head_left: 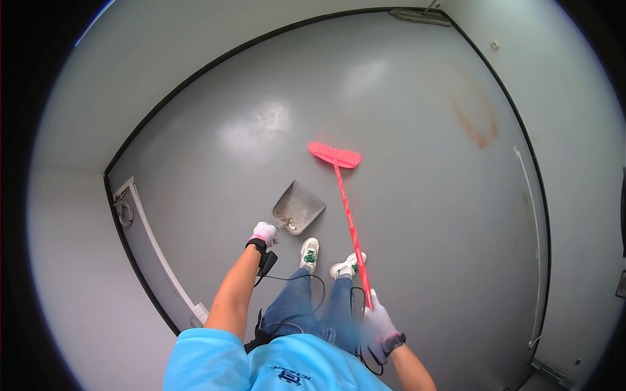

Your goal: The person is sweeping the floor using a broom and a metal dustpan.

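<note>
Grips the red broom (347, 208) in the right hand (380, 322), closed round the near end of its handle, with blur over part of that hand. Clasps the grey dustpan (302, 203) in the left hand (265, 233), clenched on a grip mostly hidden by the fist. Sets the dustpan just ahead and to the right of the left hand, apparently resting on the smooth grey floor (424, 215), with a little debris (287, 223) at its back, close to that fist. Extends the broom's long axis forward and slightly leftward from the right hand to the broom head (335, 156), nearer the left hand than the right. Turns the dustpan's open edge forward and rightward from the left hand, toward the broom head, without contact between the 2. Cannot tell of any touch between blurred bristles and floor.

Stands in 2 white shoes (310, 253) between the hands. Shows 1 brown smear (481, 133) on the floor, far ahead and right of the right hand. Includes a coiled cable (125, 213) well left of the left hand, a flat mop (420, 17) far ahead of the right.
</note>
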Available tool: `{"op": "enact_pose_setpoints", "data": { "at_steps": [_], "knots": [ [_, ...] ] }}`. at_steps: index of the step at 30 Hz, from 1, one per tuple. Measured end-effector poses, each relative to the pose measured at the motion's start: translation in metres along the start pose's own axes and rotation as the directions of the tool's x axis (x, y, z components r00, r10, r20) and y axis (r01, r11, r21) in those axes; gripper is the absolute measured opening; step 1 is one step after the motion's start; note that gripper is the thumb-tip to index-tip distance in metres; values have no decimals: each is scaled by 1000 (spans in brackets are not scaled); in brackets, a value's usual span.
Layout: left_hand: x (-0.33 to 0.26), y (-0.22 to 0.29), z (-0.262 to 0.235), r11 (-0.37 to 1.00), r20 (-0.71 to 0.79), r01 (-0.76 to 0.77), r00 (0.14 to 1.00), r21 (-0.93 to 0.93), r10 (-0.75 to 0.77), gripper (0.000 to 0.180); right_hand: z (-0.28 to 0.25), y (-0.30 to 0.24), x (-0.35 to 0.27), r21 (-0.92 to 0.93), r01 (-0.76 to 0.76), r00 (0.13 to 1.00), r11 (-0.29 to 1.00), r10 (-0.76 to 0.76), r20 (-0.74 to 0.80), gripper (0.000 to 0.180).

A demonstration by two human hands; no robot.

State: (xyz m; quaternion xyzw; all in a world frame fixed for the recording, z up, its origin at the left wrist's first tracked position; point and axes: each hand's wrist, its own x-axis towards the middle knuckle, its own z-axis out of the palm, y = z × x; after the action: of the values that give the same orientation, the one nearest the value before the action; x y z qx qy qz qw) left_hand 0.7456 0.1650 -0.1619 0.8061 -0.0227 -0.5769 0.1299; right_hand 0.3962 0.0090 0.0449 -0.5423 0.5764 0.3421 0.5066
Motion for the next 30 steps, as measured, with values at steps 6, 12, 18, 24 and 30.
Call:
{"op": "enact_pose_setpoints", "data": {
  "at_steps": [6, 12, 18, 24, 30],
  "knots": [
    [18, -10, 3, 529, 106, -292, 930, 797, 353, 21, 9, 60, -106, 382, -254, 912, 888, 88, 401, 76],
    [41, -31, 18, 939, 46, -107, 994, 328, 98, 28, -36, 48, -170, 388, -194, 942, 901, 60, 331, 69],
    [-26, -103, 24, 957, -57, 147, 984, -250, -166, 30, -50, 31, -145, 287, -87, 980, 954, 30, 197, 65],
    [-123, -217, 70, 819, -8, 146, 983, -555, -181, 63, -36, 49, -118, -137, -110, 993, 984, 104, -54, 35],
    [-97, -257, 160, 848, -73, 291, 931, -443, -358, 62, -32, 75, -71, -363, -24, 996, 931, -8, -88, 36]
  ]
}}
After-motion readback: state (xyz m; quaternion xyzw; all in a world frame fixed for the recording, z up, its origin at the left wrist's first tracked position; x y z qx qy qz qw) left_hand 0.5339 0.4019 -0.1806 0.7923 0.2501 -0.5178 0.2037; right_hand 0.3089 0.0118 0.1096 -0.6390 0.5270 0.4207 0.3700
